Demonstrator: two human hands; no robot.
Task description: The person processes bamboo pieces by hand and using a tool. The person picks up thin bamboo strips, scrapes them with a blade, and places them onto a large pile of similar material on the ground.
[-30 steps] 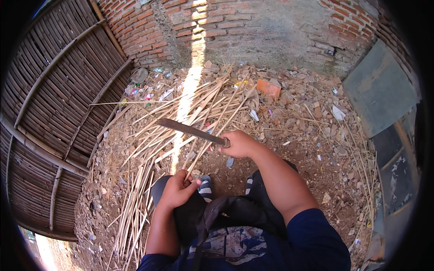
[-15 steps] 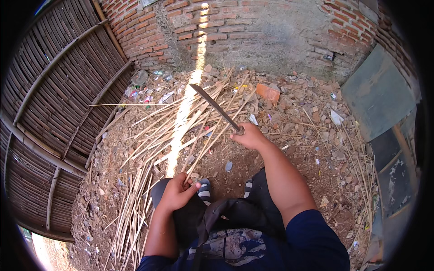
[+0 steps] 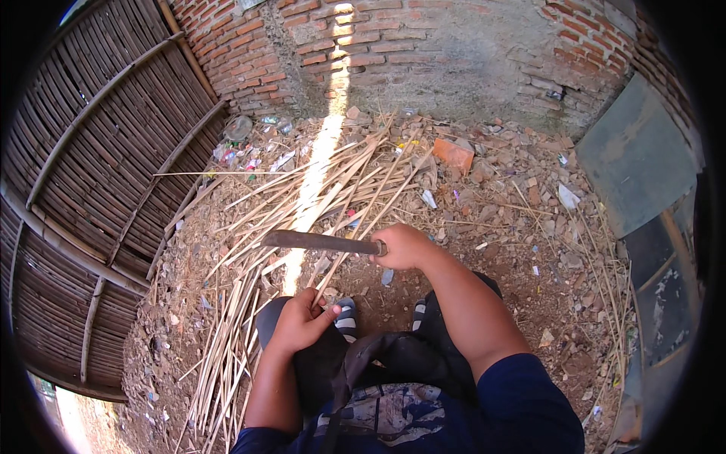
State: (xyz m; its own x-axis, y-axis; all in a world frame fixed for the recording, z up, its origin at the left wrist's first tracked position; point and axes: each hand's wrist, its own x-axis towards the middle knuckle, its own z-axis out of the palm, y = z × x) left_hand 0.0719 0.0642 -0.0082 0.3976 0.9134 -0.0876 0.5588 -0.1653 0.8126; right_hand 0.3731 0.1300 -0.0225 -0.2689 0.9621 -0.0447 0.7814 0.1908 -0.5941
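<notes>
In my right hand [image 3: 404, 247] is a machete [image 3: 318, 241], its fingers wrapped round the short handle. The dark blade lies nearly level, pointing left across the bamboo strips. My left hand [image 3: 305, 324] rests by my left knee, closed on a thin bamboo strip [image 3: 330, 275]. That strip slants up and away to the right, and the blade passes across it or just above it; I cannot tell whether they touch. Many pale split bamboo strips [image 3: 236, 321] lie in a loose heap ahead and to the left of my left hand.
A brick wall [image 3: 454, 68] closes off the far side. On the left leans a bamboo slat panel [image 3: 91, 144]. Grey boards [image 3: 639, 155] stand at the right. Rubble and litter cover the ground, with a reddish brick piece [image 3: 454, 153] beyond my right hand.
My right hand has come down and slightly left. The machete has swung from pointing up and away to nearly level, pointing left. My left hand keeps its place on the strip.
</notes>
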